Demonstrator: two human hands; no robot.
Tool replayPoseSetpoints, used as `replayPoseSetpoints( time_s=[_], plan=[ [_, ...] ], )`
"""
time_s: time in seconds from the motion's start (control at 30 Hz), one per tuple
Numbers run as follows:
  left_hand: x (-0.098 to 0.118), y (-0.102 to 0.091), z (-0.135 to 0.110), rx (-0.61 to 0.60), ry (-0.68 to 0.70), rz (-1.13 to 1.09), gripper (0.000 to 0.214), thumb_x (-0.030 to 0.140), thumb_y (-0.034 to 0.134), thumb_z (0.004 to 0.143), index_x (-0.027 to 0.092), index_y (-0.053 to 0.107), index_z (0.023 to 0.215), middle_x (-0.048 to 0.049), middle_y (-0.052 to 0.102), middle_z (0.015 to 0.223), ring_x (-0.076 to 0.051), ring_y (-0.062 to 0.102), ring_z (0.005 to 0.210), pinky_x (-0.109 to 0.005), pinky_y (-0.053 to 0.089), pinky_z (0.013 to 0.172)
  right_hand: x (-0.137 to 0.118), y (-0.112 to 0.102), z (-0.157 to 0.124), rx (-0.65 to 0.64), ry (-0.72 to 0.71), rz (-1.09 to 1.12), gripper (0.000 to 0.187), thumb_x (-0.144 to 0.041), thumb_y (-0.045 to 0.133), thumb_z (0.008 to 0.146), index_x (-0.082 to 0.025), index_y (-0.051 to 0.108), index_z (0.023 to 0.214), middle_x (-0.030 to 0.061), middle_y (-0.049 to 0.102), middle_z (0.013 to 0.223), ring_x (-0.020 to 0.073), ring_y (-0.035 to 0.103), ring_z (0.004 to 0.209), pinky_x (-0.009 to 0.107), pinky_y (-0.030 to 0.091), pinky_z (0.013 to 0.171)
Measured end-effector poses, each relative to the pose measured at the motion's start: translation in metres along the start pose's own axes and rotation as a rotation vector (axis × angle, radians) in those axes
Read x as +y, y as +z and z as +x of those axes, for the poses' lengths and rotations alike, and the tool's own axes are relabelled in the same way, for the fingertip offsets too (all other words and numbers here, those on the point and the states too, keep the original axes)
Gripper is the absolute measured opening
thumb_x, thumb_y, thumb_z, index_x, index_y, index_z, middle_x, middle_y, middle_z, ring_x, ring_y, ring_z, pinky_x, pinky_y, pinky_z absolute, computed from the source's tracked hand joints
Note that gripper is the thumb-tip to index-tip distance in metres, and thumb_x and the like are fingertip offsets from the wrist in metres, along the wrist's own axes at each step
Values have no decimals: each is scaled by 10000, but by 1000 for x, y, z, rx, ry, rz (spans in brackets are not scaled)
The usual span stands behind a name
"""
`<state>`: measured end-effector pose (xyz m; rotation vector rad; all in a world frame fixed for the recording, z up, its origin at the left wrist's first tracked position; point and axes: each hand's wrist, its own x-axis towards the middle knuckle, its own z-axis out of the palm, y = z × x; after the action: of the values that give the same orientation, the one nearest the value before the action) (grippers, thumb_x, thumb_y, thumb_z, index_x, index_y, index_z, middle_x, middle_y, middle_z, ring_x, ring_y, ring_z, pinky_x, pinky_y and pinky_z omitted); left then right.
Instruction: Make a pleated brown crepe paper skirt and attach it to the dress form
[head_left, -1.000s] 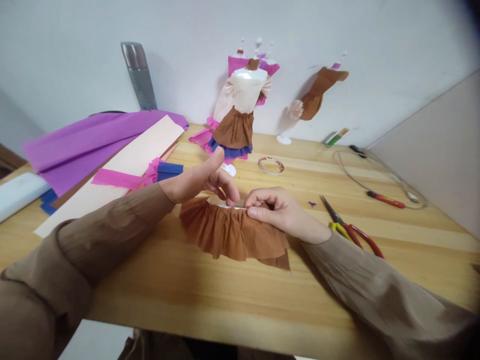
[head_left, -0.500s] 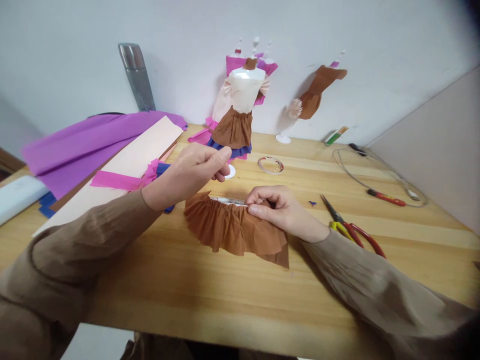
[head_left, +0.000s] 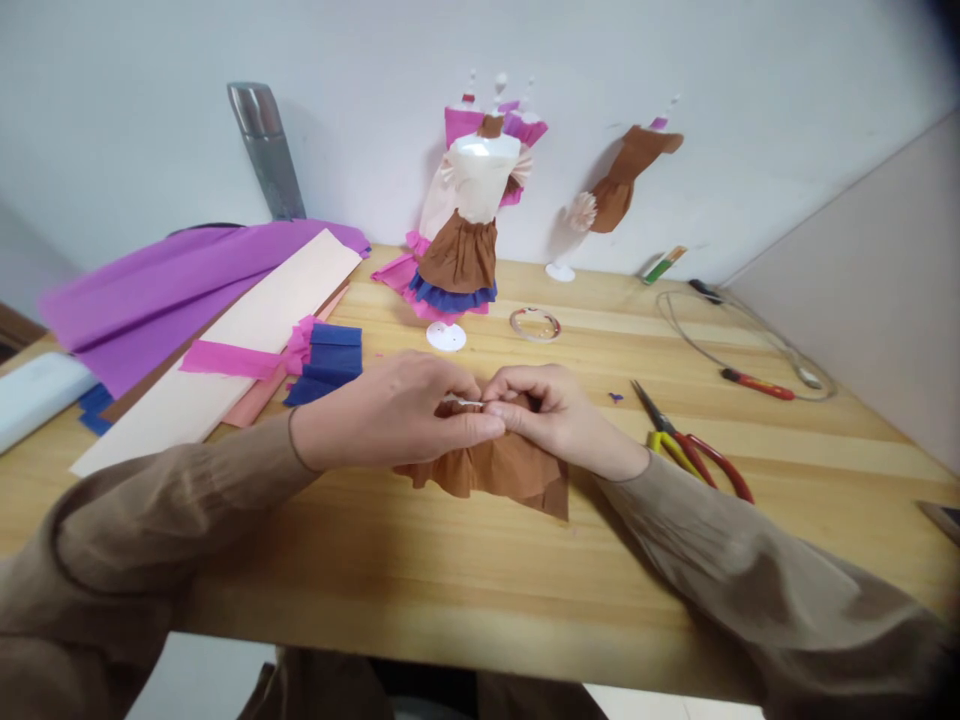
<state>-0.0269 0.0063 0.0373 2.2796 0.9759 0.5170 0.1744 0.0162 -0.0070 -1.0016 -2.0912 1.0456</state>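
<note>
A brown gathered crepe paper skirt (head_left: 484, 470) is held just above the wooden table, with a pale strip along its top edge. My right hand (head_left: 551, 415) pinches that top edge between thumb and fingers. My left hand (head_left: 405, 410) is closed on the same edge from the other side, thumb tip close to the right thumb. It covers the skirt's left part. Beyond the hands stands a small dress form (head_left: 484, 180) with a white bodice and a layered brown, blue and pink skirt. Blue pleated paper (head_left: 334, 360) lies left of my left hand.
Red-and-yellow scissors (head_left: 694, 450) lie right of my hands. A tape roll (head_left: 535, 324) sits behind them. A cable with a red handle (head_left: 757, 384) lies farther right. Purple paper (head_left: 165, 295) and a cream sheet (head_left: 225, 350) fill the left. A brown-dressed form (head_left: 619, 185) and grey bottle (head_left: 266, 150) stand at the wall.
My left hand has come down from above the skirt and taken hold of its top edge beside my right hand. The right hand keeps its pinch; the view has shifted slightly.
</note>
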Motion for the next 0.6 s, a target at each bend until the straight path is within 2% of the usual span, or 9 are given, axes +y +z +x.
replayPoseSetpoints(
  time_s=[0.13, 0.33, 0.47, 0.6],
  plan=[
    [2, 7, -3, -54, -36, 76, 326, 311, 534, 854, 141, 515, 577, 34, 490, 463, -71, 427, 459, -207, 282, 473, -5, 0, -1, 1, -10, -18, 295, -437, 639, 797, -164, 602, 692, -48, 422, 517, 87, 333, 494, 230, 270, 473],
    [1, 9, -14, -129, -202, -157, 320, 392, 485, 887, 149, 598, 711, 24, 559, 436, -100, 536, 401, -173, 333, 391, -12, 5, -3, -19, -93, -61, 216, -326, 592, 827, -155, 600, 696, -60, 395, 508, 74, 312, 480, 219, 267, 462],
    [1, 12, -23, -109, -216, -226, 296, 365, 495, 873, 144, 606, 710, 10, 595, 488, -106, 568, 430, -168, 371, 396, -17, 10, -9, -31, -114, -75, 197, -301, 597, 833, -158, 607, 697, -60, 413, 513, 67, 322, 479, 209, 278, 464],
    [1, 19, -28, -35, -201, -152, 235, 256, 516, 809, 134, 596, 625, 17, 556, 517, -88, 518, 487, -174, 366, 447, -17, 15, -17, -44, -60, 8, 205, -328, 604, 835, -160, 616, 718, -66, 404, 493, 68, 321, 461, 209, 272, 448]
  ],
)
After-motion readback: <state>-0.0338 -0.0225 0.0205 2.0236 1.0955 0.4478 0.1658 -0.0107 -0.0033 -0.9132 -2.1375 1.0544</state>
